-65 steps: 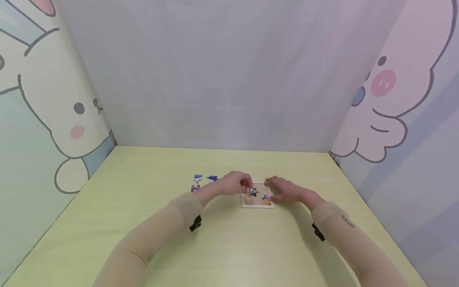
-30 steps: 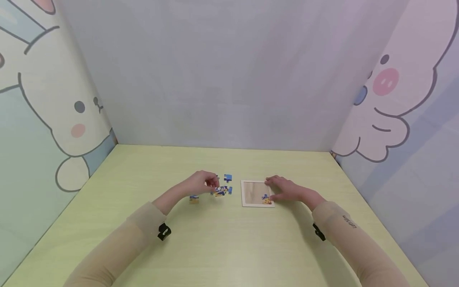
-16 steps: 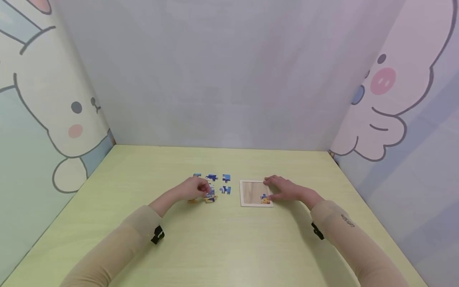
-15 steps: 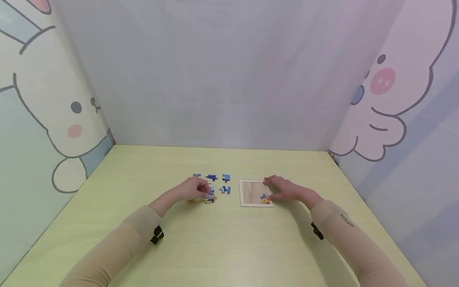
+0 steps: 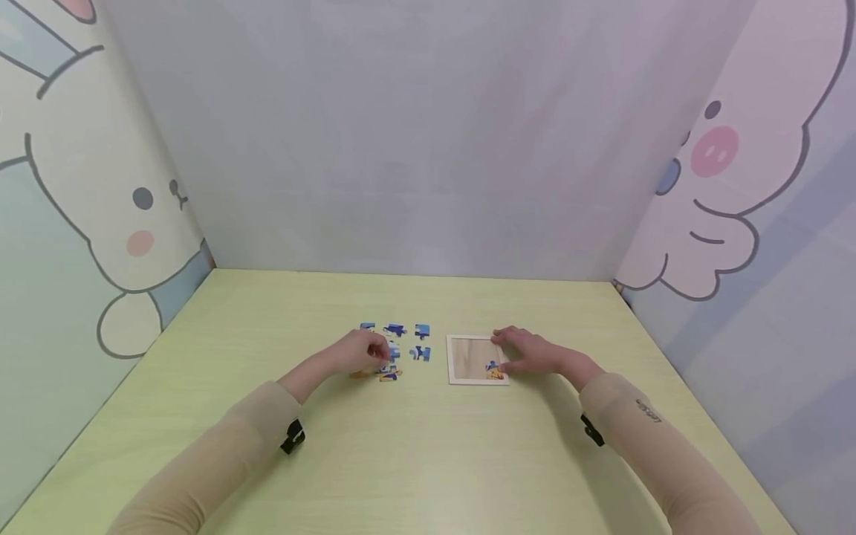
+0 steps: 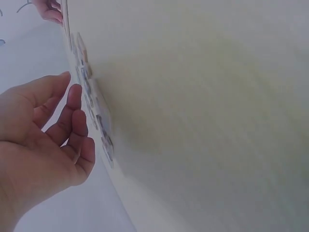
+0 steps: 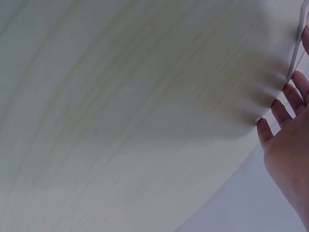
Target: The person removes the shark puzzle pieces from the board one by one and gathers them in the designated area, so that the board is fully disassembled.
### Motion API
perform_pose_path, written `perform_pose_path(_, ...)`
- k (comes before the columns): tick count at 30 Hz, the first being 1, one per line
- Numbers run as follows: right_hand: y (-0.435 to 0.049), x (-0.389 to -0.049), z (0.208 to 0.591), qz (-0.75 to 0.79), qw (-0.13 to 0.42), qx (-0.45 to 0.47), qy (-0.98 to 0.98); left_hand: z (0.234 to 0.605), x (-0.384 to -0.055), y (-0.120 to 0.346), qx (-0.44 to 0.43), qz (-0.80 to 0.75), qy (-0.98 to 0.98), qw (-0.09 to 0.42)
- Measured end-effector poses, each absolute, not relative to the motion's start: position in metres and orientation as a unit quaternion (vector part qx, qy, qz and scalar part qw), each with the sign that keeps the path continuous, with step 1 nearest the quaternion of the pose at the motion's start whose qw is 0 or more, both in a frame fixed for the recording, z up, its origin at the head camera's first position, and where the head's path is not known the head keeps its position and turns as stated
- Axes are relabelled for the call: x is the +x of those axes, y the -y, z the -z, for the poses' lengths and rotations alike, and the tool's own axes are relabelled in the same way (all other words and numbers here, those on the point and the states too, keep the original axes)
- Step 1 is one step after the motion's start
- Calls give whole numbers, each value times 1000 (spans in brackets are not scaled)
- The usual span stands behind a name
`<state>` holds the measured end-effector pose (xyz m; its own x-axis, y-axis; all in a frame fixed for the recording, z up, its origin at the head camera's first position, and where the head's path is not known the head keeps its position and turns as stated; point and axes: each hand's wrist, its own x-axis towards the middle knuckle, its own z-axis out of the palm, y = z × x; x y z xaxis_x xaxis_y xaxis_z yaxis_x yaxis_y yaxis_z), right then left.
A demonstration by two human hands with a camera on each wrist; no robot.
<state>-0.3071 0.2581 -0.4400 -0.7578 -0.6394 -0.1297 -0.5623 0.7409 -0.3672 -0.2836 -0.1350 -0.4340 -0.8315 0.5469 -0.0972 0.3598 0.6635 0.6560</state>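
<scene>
My left hand (image 5: 357, 352) hovers over the jigsaw pieces, fingers loosely curled. In the left wrist view a gap shows between thumb and index fingertips, with no piece in it. Right by those fingertips lies a blue-and-white puzzle piece (image 5: 394, 351), and just in front is a yellow-and-blue puzzle piece (image 5: 388, 376). Parts of the pieces on the left are hidden under the hand. My right hand (image 5: 531, 351) rests at the right edge of a shallow wooden puzzle frame (image 5: 450, 360), fingers spread. One yellow-and-blue corner piece (image 5: 495, 371) sits in the frame's near right corner.
Several more puzzle pieces lie in loose rows, among them a dark blue piece (image 5: 395, 330), a blue piece (image 5: 422, 331) and a blue-and-white piece (image 5: 420, 354). The pale yellow table (image 5: 428, 453) meets a grey back wall and cartoon-printed side walls.
My left hand has carried the yellow-and-blue piece left from the frame to the other pieces. That piece now lies on the table, free of the fingers. My right hand stays at the frame.
</scene>
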Motion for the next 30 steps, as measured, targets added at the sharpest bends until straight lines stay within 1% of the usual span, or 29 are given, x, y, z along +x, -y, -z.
perform_pose_path(6,-261,-308,438,153,137,-331,-921,424,-289,122,267,-313,-903,123)
perform_pose_path(13,-266,-312,435,161,159,-345,-911,412,-290,95,272,-332,-893,134)
perform_pose_path(18,-269,-314,434,166,155,-358,-905,408,-288,75,293,-327,-888,140)
perform_pose_path(26,-269,-315,434,166,154,-352,-908,410,-290,41,342,-295,-886,104)
perform_pose_path(30,-269,-316,434,162,158,-347,-910,412,-292,25,342,-291,-889,94)
